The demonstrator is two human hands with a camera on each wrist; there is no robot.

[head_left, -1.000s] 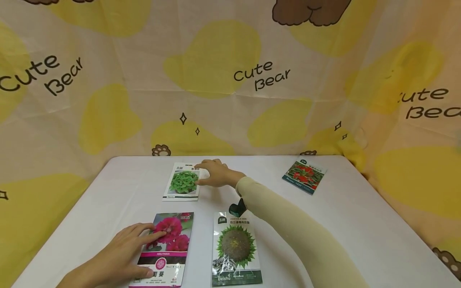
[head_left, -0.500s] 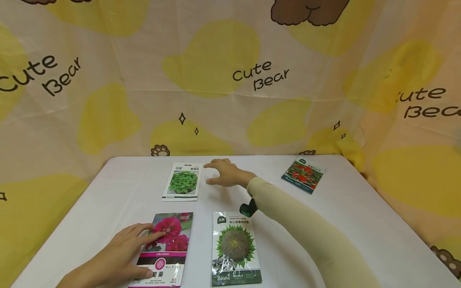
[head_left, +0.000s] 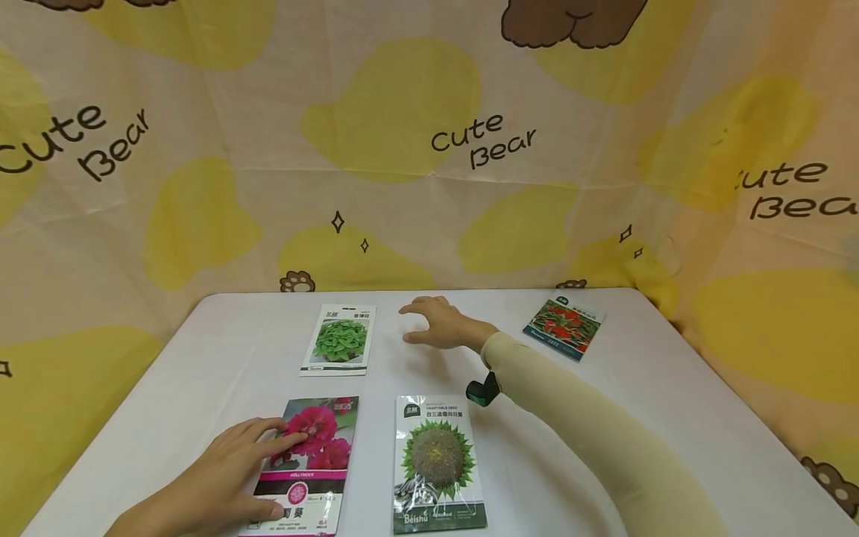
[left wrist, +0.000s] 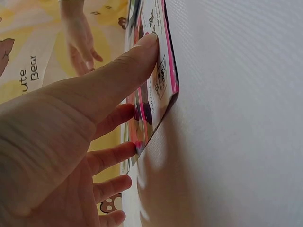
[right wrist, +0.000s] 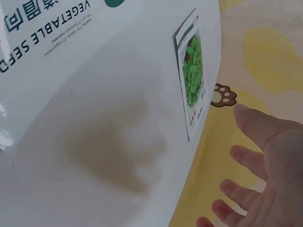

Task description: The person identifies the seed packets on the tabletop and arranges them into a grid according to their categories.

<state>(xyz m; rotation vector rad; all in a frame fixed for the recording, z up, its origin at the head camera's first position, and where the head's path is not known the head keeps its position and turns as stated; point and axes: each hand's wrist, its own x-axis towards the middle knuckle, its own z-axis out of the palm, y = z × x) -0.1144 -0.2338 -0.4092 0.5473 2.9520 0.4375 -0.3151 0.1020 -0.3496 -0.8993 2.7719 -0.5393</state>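
My left hand [head_left: 231, 470] rests on a hollyhock seed packet [head_left: 321, 477] at the front left of the table. Its thumb and fingertips touch the packet's printed face, and the fingers are spread and fairly straight. In the left wrist view the thumb [left wrist: 128, 59] lies on the packet's white part. My right hand [head_left: 443, 322] hangs over the back middle of the table, fingers loosely bent, holding nothing. To its left lies a seed packet with green leaves [head_left: 341, 341]. In the right wrist view the fingers are apart from that leafy packet [right wrist: 191, 71], and a hand's shadow falls on the table.
A sunflower seed packet [head_left: 439, 462] lies front and middle, right of the hollyhock one. At the back right a packet with red flowers [head_left: 565, 326] lies slanted. Behind the white table [head_left: 221, 358] hangs a yellow patterned cloth [head_left: 396, 112].
My right hand has drawn away to the right from the leafy packet, which stays flat at the back left. My left hand has stayed on the hollyhock packet.
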